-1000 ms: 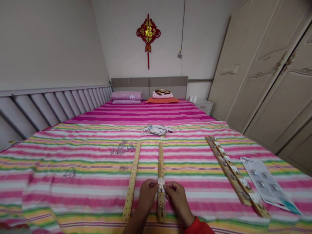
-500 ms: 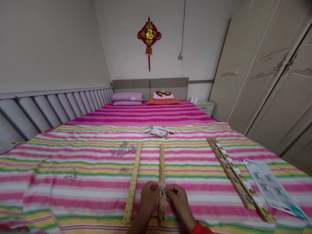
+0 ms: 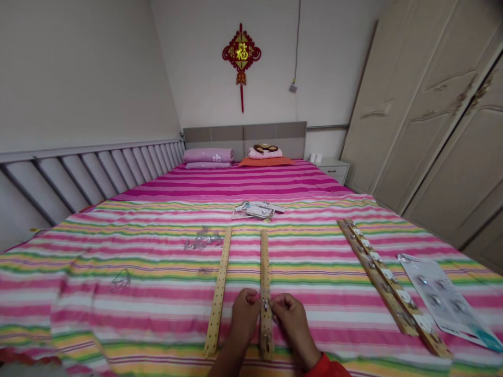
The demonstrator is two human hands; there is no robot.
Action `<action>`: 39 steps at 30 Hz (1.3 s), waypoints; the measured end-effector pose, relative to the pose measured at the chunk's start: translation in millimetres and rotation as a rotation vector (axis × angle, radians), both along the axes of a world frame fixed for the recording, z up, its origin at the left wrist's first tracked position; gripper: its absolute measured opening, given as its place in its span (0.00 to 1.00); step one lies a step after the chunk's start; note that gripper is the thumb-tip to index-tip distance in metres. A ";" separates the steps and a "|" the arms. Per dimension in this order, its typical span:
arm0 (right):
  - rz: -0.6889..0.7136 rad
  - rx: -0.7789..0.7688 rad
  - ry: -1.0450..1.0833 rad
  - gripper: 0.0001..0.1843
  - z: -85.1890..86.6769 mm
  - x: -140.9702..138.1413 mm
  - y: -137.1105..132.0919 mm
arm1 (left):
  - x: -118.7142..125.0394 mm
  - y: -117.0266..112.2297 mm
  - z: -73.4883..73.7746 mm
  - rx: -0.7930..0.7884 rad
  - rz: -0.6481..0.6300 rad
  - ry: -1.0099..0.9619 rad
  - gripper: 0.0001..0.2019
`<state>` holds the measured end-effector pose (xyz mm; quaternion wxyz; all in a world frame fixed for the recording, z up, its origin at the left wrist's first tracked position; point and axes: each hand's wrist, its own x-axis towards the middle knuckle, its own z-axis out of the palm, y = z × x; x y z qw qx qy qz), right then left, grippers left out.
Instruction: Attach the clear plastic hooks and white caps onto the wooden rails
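Note:
My left hand (image 3: 245, 314) and my right hand (image 3: 293, 320) meet over a perforated wooden strip (image 3: 265, 267) lying lengthwise on the striped quilt (image 3: 157, 314). Their fingertips pinch at both sides of a small metal hook (image 3: 265, 305) on that strip. A second perforated wooden strip (image 3: 218, 292) lies just left of my left hand, bare of fittings. To the right, a double row of wooden strips (image 3: 383, 277) carries white round hooks.
A backing sheet with hooks (image 3: 442, 299) lies at right. Packaging (image 3: 255, 210) sits beyond the strips, and clear plastic scraps (image 3: 202, 239) lie at left. A slatted rail (image 3: 90, 178) runs along the left side, and a wardrobe (image 3: 432, 115) stands at right.
The white disc seen at my fingertips no longer shows, and the small metal hook is now visible there. The view has shifted slightly; my hands stay at the same strip.

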<state>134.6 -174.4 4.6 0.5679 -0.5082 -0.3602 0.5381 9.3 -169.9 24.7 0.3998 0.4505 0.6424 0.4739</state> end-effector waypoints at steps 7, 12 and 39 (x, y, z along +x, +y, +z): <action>0.003 -0.007 0.024 0.16 1.7 0.4 -1.5 | 1.8 -0.9 -6.0 -0.008 0.023 0.005 0.06; 0.023 -0.018 0.045 0.19 4.3 4.1 -4.3 | -13.0 -5.6 13.0 -0.015 -0.117 -0.114 0.10; 0.085 -0.018 0.051 0.24 -1.7 8.5 -4.1 | -178.6 48.6 59.2 0.187 0.036 0.606 0.08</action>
